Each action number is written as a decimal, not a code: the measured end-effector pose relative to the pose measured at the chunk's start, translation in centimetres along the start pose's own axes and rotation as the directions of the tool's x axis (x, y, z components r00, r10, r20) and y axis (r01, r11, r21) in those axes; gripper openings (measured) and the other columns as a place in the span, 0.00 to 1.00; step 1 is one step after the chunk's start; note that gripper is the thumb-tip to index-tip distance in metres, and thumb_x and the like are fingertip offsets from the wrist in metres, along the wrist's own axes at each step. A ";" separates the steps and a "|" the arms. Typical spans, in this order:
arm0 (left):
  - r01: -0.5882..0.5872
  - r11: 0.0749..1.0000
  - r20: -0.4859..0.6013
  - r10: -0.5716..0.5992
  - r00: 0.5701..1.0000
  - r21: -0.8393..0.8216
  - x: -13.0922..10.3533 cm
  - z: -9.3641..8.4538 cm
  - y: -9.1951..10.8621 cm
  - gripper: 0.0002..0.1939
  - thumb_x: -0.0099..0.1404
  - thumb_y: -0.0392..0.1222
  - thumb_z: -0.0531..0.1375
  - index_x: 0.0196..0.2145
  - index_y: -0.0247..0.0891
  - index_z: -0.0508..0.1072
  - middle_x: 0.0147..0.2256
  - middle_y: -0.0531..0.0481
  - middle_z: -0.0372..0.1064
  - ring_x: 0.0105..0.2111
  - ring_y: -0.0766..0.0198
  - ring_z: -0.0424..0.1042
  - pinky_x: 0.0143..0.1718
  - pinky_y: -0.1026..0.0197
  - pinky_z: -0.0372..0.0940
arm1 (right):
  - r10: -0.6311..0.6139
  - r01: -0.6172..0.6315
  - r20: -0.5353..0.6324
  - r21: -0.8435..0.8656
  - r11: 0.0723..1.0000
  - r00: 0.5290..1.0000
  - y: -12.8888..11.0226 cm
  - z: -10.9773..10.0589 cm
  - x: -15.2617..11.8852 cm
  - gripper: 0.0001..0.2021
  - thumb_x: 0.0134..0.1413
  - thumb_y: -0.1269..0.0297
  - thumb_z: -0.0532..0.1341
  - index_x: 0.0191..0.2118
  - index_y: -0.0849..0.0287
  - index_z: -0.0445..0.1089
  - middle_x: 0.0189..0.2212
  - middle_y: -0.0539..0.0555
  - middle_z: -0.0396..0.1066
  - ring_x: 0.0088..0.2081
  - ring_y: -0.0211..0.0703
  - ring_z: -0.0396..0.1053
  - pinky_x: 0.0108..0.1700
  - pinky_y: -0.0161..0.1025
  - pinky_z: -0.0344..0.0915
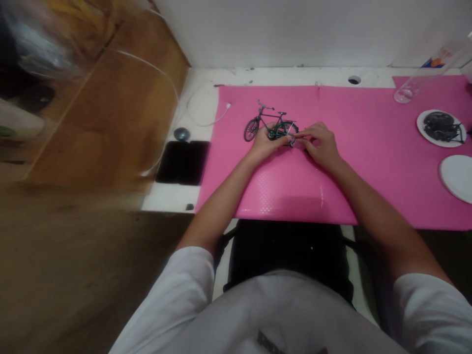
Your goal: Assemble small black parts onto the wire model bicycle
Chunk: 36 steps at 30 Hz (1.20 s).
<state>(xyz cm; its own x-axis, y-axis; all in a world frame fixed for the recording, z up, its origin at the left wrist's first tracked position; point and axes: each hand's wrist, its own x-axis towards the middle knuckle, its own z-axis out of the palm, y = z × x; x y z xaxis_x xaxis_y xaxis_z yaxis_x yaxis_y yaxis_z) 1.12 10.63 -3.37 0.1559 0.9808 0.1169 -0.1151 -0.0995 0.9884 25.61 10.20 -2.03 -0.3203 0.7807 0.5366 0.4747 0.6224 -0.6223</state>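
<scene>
A small dark model bicycle [271, 118] is upright over the pink mat [280, 191], its front wheel to the left and its handlebar at the top left. My left hand [263, 145] grips it around the pedals and lower frame, with the thumb reaching toward the rear wheel. At the rear wheel, my right hand [320, 142] has its thumb and index finger close together, touching the bicycle's back end. Whether a small part sits in that pinch is too small to tell.
On the right stand a white plate [420, 129] of dark model parts, another white plate [457, 177] and a clear bottle [403, 93]. A black flat object [182, 162], a dark round object [181, 133] and a white cable [206, 124] lie left of the mat.
</scene>
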 end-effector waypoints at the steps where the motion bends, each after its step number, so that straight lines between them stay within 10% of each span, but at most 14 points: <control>1: 0.006 1.000 0.013 -0.006 1.000 0.004 0.0 0.0 0.1 0.32 0.53 0.56 0.87 0.50 0.41 0.84 0.45 0.42 0.88 0.48 0.50 0.87 0.58 0.45 0.82 | -0.006 0.006 0.005 -0.011 1.000 1.000 0.2 0.0 0.0 0.19 0.77 0.38 0.67 0.45 0.45 0.88 0.41 0.57 0.84 0.48 0.60 0.79 0.66 0.71 0.75; 36: -0.012 0.998 0.193 0.001 0.981 0.055 0.2 -1.0 0.1 0.34 0.54 0.60 0.86 0.51 0.41 0.85 0.48 0.42 0.85 0.49 0.51 0.85 0.56 0.50 0.79 | 0.046 -0.035 0.084 -0.132 0.991 0.995 -1.5 -1.2 0.5 0.30 0.71 0.23 0.64 0.46 0.45 0.84 0.51 0.64 0.78 0.63 0.74 0.73 0.74 0.83 0.66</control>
<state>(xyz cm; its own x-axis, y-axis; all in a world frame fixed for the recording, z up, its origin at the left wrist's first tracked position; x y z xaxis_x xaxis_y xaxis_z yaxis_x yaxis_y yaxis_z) 0.17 10.95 -3.30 0.3418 0.9301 0.1342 -0.0632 -0.1197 0.9908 25.73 9.61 -0.10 -0.3655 0.8106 0.4575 0.5896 0.5820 -0.5601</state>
